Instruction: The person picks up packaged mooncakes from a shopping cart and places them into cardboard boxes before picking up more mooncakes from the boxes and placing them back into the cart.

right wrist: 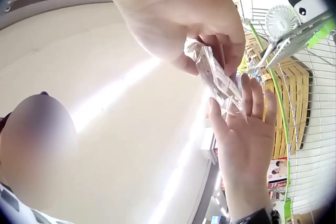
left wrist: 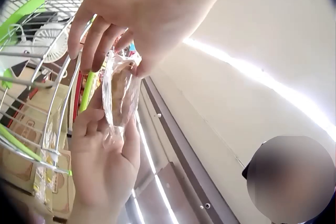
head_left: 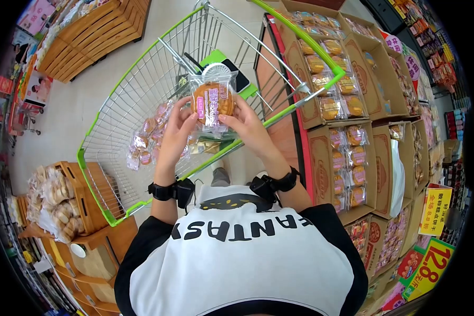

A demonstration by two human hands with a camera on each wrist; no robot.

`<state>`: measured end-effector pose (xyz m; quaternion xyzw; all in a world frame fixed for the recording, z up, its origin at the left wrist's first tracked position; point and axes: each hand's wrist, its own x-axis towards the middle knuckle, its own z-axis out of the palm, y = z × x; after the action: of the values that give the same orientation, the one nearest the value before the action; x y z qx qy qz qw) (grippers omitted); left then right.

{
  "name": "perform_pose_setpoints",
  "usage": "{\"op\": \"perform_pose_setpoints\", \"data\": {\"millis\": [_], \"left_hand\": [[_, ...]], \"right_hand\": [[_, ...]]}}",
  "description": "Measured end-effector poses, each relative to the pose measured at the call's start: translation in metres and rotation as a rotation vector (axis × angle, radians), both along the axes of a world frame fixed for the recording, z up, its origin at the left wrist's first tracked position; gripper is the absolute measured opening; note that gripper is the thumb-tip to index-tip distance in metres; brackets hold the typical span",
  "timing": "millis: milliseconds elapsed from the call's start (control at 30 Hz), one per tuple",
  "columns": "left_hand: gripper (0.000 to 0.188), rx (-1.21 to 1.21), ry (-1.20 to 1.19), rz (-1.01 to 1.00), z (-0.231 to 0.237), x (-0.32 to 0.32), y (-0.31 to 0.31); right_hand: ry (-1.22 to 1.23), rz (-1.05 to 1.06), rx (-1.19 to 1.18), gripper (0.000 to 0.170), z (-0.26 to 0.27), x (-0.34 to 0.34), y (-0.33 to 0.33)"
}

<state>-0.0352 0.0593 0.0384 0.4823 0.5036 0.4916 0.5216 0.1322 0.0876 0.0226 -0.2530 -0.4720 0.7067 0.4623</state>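
Observation:
A round golden-brown pastry (head_left: 219,100) in a clear wrapper with purple lettering is held up over the shopping cart (head_left: 108,105). My left hand (head_left: 175,129) grips its left edge, thumb on the front and fingers behind. On the opposite edge, my right hand (head_left: 252,129) pinches it the same way. From the left wrist view, the crinkled wrapper (left wrist: 122,90) is seen edge-on between both hands. The right wrist view shows the wrapper's side (right wrist: 218,79) between curled right fingers and the left hand (right wrist: 247,140).
Several wrapped pastries (head_left: 148,134) lie inside the cart. A small white fan (head_left: 216,68) and a dark phone (head_left: 238,75) are at its green child-seat panel. Cardboard boxes (head_left: 321,163) of wrapped pastries line the right; a wooden bread stand (head_left: 97,187) is at left.

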Motion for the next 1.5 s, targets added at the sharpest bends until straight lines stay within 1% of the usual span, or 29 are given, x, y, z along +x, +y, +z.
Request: {"op": "perform_pose_setpoints", "data": {"millis": [133, 200, 267, 333, 400, 467, 500, 533, 600, 667, 733, 767, 800, 867, 900, 933, 1000, 1033, 1067, 1100, 1133, 1167, 1200, 1233, 1267, 1300, 1400, 1467, 1500], "left_hand": [[0.044, 0.008, -0.184, -0.083, 0.006, 0.034, -0.005], [0.046, 0.01, -0.174, -0.098, 0.007, 0.046, -0.005], [0.049, 0.011, -0.166, -0.118, 0.007, 0.055, -0.003], [0.053, 0.033, -0.194, -0.101, 0.007, 0.064, -0.002], [0.056, 0.028, -0.231, -0.101, 0.012, 0.08, -0.003], [0.058, 0.077, -0.232, -0.132, 0.014, 0.094, -0.003], [0.058, 0.08, -0.224, -0.192, 0.017, 0.101, -0.003], [0.058, 0.079, -0.224, -0.212, 0.017, 0.11, -0.003], [0.06, 0.075, -0.049, -0.352, 0.019, 0.128, -0.005], [0.06, 0.03, -0.037, -0.389, 0.023, 0.154, -0.009], [0.061, -0.044, 0.155, -0.613, 0.02, 0.172, -0.008], [0.054, -0.033, 0.165, -0.63, 0.021, 0.186, -0.011], [0.054, -0.033, 0.167, -0.652, 0.021, 0.196, -0.012], [0.052, 0.037, 0.438, -0.762, 0.022, 0.216, -0.009], [0.044, 0.061, 0.388, -0.774, 0.019, 0.224, -0.009], [0.044, 0.064, 0.389, -0.796, 0.012, 0.232, -0.006], [0.037, 0.211, 0.284, -0.638, -0.002, 0.246, 0.0], [0.031, 0.298, 0.4, -0.653, 0.0, 0.25, 0.004], [0.031, 0.298, 0.399, -0.669, -0.003, 0.256, 0.005], [0.03, 0.269, 0.356, -0.639, -0.007, 0.261, 0.005], [0.03, 0.238, 0.312, -0.608, -0.01, 0.265, 0.005], [0.033, 0.208, 0.387, -0.656, -0.008, 0.268, 0.005], [0.033, 0.207, 0.388, -0.667, -0.015, 0.273, 0.004], [0.037, 0.248, 0.34, -0.638, -0.027, 0.28, 0.002], [0.041, 0.287, 0.292, -0.608, -0.034, 0.286, 0.0], [0.045, 0.286, 0.297, -0.632, -0.035, 0.291, -0.003], [0.045, 0.294, 0.325, -0.615, -0.053, 0.302, -0.005], [0.043, 0.271, 0.316, -0.669, -0.056, 0.308, -0.004], [0.04, 0.178, 0.337, -0.756, -0.057, 0.31, -0.004]], "right_hand": [[0.044, -0.057, -0.01, 0.039, 0.001, 0.03, -0.006], [-0.003, -0.032, -0.007, 0.038, 0.0, 0.049, -0.009], [0.032, -0.066, 0.052, 0.038, 0.005, 0.069, -0.013], [0.127, -0.058, -0.007, 0.042, 0.007, 0.094, -0.019], [0.073, -0.049, -0.04, 0.044, 0.005, 0.125, -0.027], [0.026, 0.115, -0.016, 0.044, 0.004, 0.153, -0.035], [0.038, 0.205, -0.023, 0.043, 0.003, 0.165, -0.039], [0.039, 0.186, -0.021, 0.043, 0.001, 0.174, -0.044], [-0.105, 0.328, -0.029, 0.045, -0.004, 0.19, -0.057], [-0.152, 0.284, 0.027, 0.046, -0.007, 0.202, -0.071], [-0.273, 0.37, 0.016, 0.046, -0.011, 0.213, -0.082], [-0.323, 0.334, 0.059, 0.046, -0.021, 0.217, -0.087], [-0.322, 0.312, 0.055, 0.046, -0.02, 0.222, -0.092], [-0.472, 0.188, 0.025, 0.046, -0.018, 0.234, -0.102], [-0.47, 0.167, 0.02, 0.046, -0.023, 0.241, -0.105], [-0.491, 0.105, 0.06, 0.045, -0.031, 0.247, -0.108], [-0.513, 0.025, 0.093, 0.045, -0.036, 0.26, -0.116], [-0.464, -0.054, -0.013, 0.043, -0.037, 0.264, -0.121], [-0.412, -0.132, -0.117, 0.042, -0.037, 0.268, -0.125], [-0.27, -0.204, -0.109, 0.04, -0.044, 0.27, -0.126], [-0.268, -0.215, -0.113, 0.04, -0.048, 0.274, -0.128], [-0.202, -0.291, -0.216, 0.04, -0.05, 0.277, -0.129], [-0.134, -0.365, -0.319, 0.039, -0.051, 0.281, -0.129], [-0.111, -0.41, -0.359, 0.04, -0.054, 0.284, -0.13], [-0.107, -0.418, -0.363, 0.04, -0.057, 0.285, -0.131], [-0.062, -0.461, -0.382, 0.039, -0.06, 0.287, -0.131], [0.021, -0.55, -0.403, 0.038, -0.061, 0.289, -0.132], [0.139, -0.645, -0.458, 0.037, -0.065, 0.291, -0.13], [0.186, -0.658, -0.477, 0.035, -0.067, 0.294, -0.13]]}}
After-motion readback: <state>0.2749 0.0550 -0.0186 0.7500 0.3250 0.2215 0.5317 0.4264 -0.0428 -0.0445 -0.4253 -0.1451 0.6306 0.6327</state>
